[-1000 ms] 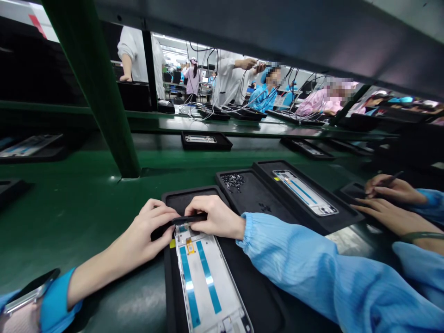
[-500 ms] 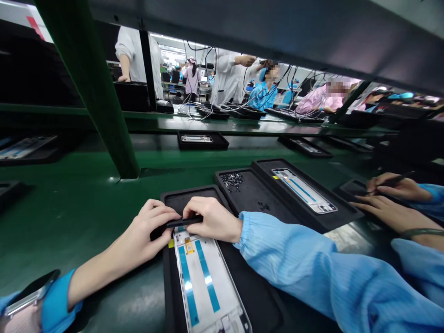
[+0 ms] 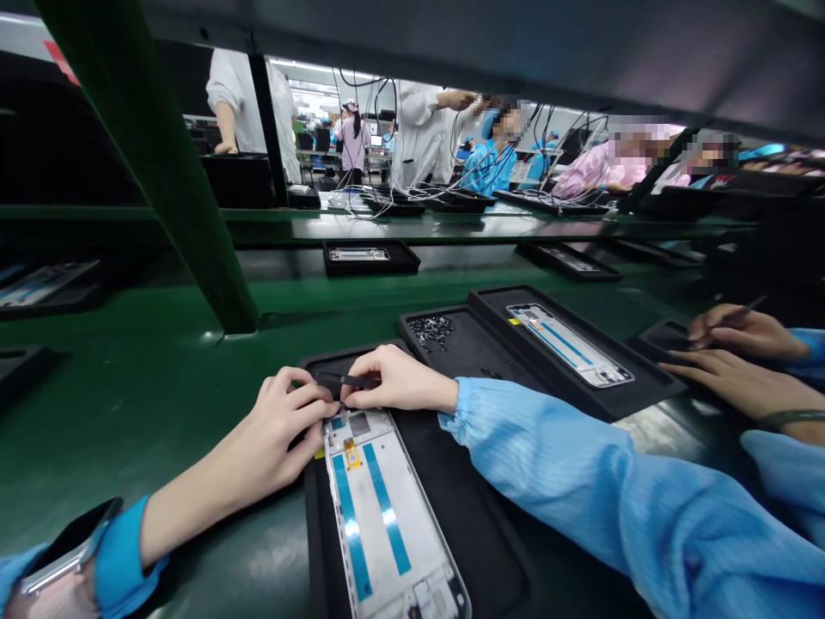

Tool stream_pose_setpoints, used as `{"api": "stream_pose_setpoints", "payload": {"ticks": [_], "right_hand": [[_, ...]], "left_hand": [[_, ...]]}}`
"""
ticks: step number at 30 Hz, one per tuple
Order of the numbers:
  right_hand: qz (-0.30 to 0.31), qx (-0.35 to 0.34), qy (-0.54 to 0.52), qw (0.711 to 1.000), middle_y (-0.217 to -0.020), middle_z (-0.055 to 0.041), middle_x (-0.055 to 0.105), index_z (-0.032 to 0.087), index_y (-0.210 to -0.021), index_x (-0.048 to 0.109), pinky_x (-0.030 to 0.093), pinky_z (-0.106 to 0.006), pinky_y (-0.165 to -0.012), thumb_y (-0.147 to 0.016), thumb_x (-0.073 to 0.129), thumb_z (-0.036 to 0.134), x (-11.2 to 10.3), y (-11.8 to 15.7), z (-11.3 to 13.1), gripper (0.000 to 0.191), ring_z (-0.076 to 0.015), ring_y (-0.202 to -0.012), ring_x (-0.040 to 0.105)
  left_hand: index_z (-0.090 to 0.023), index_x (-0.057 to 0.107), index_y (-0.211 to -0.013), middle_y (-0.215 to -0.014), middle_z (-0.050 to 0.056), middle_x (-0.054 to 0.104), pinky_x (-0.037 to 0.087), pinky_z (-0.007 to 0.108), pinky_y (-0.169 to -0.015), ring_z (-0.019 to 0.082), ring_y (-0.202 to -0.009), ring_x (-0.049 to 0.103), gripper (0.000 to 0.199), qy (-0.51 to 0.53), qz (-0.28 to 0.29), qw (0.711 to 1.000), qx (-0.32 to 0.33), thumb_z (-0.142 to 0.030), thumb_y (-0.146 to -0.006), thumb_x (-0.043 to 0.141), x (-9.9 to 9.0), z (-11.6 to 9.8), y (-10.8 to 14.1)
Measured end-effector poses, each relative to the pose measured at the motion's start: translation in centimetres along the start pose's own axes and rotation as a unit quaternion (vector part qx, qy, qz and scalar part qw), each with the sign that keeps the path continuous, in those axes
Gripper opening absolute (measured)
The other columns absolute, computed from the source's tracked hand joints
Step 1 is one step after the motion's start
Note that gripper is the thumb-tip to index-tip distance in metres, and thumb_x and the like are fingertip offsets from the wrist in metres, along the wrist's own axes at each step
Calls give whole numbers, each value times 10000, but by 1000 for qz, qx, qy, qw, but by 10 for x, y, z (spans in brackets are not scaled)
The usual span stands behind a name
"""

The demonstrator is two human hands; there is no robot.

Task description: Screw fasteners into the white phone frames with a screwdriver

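A silver phone mid-frame with two blue strips and an orange flex piece lies in a black foam tray. My right hand is closed on black tweezers just above the frame's top end. My left hand is beside it, its fingers curled and drawn together at the frame's top left corner. Whatever its fingertips pinch is too small or hidden to make out. The spot between both sets of fingertips is partly covered.
Right of my tray, a black tray holds a pile of small black parts. Beyond it, another phone frame lies in its own tray. A co-worker's hands work at far right. A green post slants down at left.
My right hand has shifted slightly up and away with the tweezers, which now angle differently. More of the frame's top end shows. My left fingers have closed in on its corner.
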State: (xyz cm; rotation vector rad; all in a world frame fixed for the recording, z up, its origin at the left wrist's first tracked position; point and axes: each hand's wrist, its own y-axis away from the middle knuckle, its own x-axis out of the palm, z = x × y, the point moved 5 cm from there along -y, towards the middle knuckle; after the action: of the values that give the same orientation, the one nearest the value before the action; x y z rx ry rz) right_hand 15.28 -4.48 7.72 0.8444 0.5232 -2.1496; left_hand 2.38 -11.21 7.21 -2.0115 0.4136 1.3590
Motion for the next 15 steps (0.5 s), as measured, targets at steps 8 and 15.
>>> {"api": "stream_pose_setpoints", "payload": {"ticks": [8,15], "right_hand": [[45,102,-138,984,-646,5,630,122,-758,696,360,-181,-529,-653,628,230,7,-4,-18,166,-88,-586,521],[35,147,-97,984,-567,25,591,133,-663,671,324,-169,-459,-592,626,183,7,-9,-11,97,-80,-537,484]], "left_hand": [[-186,626,-980,-981,76,636,387,426,-791,264,-998,438,282,-52,27,998,16,-116,-834,396,-1,-4,-4],[-154,638,-841,-865,108,642,356,450,-755,305,-962,465,272,-149,41,986,62,-50,-788,393,-2,-22,-10]]}}
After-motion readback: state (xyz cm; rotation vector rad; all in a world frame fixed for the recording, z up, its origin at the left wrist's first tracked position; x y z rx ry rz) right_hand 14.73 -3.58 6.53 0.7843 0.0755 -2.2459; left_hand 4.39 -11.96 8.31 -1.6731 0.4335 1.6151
